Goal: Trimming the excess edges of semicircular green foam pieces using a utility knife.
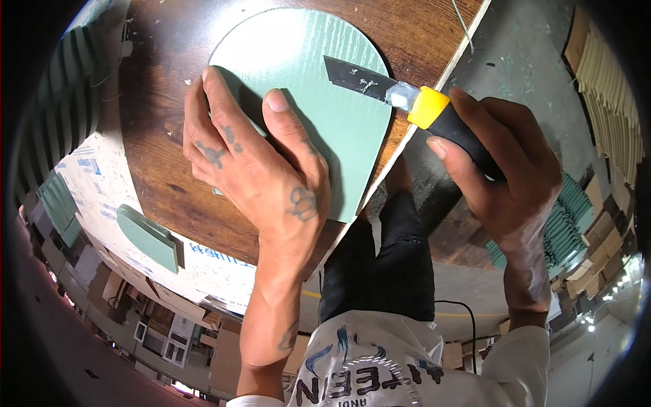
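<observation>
A pale green panel [352, 149] with a rounded far end lies on the brown wood-grain tabletop [163, 122]. My left hand [264, 156] rests on the panel's left side, fingers toward its left edge and thumb apart, its palm hidden. In my right hand [505, 149] is a utility knife [428, 107] with a yellow collar and a black handle. The wide dark blade points left over the panel's right part and has pale crumbs on it. Whether the blade touches the panel I cannot tell.
Two small green rounded pieces [149, 237] lie on the white printed sheet [102, 183] at left. Green panels [573, 217] are stacked at right, beside cardboard [603, 244]. The table edge [400, 152] runs diagonally beside my legs. A black cable [468, 312] crosses the floor.
</observation>
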Demonstrator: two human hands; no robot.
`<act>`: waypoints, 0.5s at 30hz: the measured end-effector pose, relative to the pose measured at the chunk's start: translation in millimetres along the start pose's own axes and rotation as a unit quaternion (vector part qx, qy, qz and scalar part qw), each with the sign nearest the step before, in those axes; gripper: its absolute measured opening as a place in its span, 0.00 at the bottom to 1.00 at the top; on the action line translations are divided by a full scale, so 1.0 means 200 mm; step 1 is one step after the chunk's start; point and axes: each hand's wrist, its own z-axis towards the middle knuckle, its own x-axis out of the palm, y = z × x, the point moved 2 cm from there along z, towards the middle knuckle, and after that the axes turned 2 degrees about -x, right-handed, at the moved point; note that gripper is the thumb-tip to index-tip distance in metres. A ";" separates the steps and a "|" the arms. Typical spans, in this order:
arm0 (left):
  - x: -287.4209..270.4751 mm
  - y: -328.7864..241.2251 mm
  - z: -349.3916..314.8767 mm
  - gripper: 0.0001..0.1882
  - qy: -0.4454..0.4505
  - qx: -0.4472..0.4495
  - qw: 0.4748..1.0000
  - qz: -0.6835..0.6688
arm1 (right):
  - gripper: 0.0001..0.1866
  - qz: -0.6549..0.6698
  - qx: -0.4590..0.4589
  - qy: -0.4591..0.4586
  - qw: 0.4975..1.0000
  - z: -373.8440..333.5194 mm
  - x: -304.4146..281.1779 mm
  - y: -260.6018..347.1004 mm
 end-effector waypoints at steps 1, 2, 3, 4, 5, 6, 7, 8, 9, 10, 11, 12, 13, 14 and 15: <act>0.00 0.00 0.00 0.27 -0.003 0.003 1.000 0.003 | 0.26 -0.001 -0.006 0.001 1.000 0.00 0.00 0.00; 0.00 0.00 0.00 0.27 -0.006 0.007 1.000 0.006 | 0.26 -0.001 -0.007 0.002 1.000 0.01 0.00 0.00; 0.00 0.01 0.00 0.27 -0.006 0.006 1.000 0.006 | 0.26 -0.011 -0.012 0.005 1.000 0.03 0.00 -0.01; 0.00 0.01 -0.01 0.27 -0.004 0.010 1.000 0.003 | 0.25 -0.020 -0.017 0.009 1.000 0.04 0.00 -0.01; 0.01 0.01 -0.01 0.27 -0.003 0.014 1.000 0.001 | 0.25 -0.020 -0.017 0.010 1.000 0.05 0.00 -0.01; 0.00 0.01 -0.01 0.27 -0.003 0.013 1.000 0.001 | 0.25 -0.016 -0.018 0.004 1.000 0.06 0.00 -0.01; 0.00 0.01 -0.01 0.27 -0.001 0.013 1.000 0.002 | 0.25 -0.011 -0.018 -0.002 1.000 0.07 0.01 -0.01; 0.00 0.01 -0.01 0.27 0.002 0.012 1.000 0.002 | 0.25 -0.011 -0.019 -0.001 1.000 0.08 0.01 -0.02; 0.00 0.02 -0.01 0.27 0.002 0.011 1.000 0.002 | 0.25 -0.015 -0.028 -0.002 1.000 0.08 0.00 -0.02; 0.00 0.02 -0.01 0.27 0.000 0.014 1.000 0.001 | 0.25 -0.019 -0.036 -0.002 0.999 0.08 0.00 -0.03; 0.00 0.02 -0.01 0.27 -0.002 0.017 1.000 0.001 | 0.25 -0.019 -0.037 -0.001 0.999 0.09 0.01 -0.04; 0.00 0.03 -0.01 0.27 -0.002 0.016 1.000 0.001 | 0.25 -0.030 -0.056 -0.009 0.998 0.11 0.01 -0.05; 0.00 0.03 -0.01 0.27 -0.002 0.022 1.000 0.002 | 0.25 -0.040 -0.075 -0.018 0.996 0.13 0.02 -0.06; 0.00 0.03 -0.01 0.27 -0.002 0.028 1.000 0.004 | 0.25 -0.040 -0.076 -0.018 0.996 0.15 0.03 -0.08; -0.01 0.03 -0.01 0.27 -0.003 0.027 1.000 0.004 | 0.26 -0.047 -0.090 -0.027 0.995 0.17 0.03 -0.09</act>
